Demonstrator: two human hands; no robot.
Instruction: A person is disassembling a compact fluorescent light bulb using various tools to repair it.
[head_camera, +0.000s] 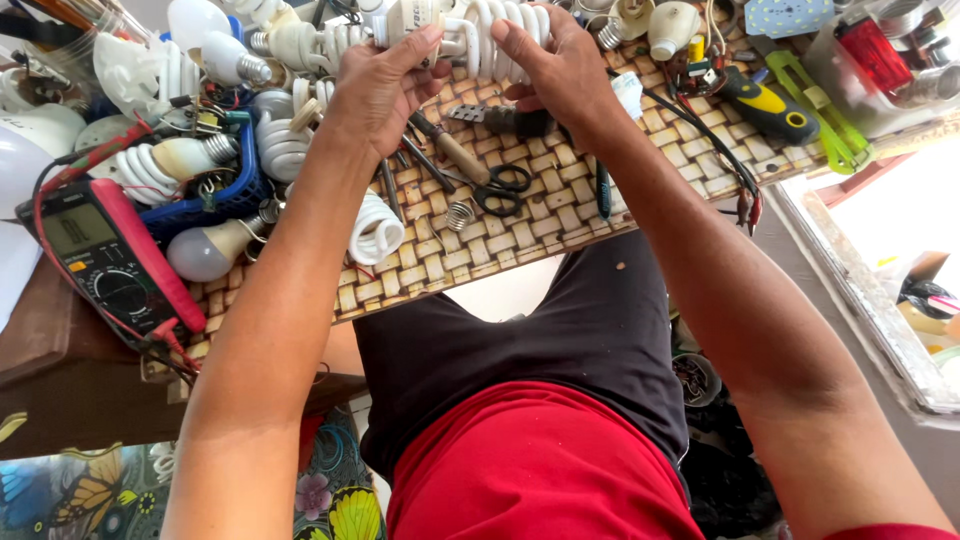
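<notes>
Both hands grip one white spiral compact fluorescent bulb (470, 30) above the woven cane worktop (520, 225), the left hand (385, 85) clasping its base, the right hand (550, 60) its coiled tube, apparently steadying both halves.

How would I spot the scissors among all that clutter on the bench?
Start at the woven mat covering the bench, then look just below the two raised hands. The scissors lie flat near the mat's middle, beside a wooden-handled tool. Unlike the white spiral bulbs around them, they are dark, with two black finger loops.
</notes>
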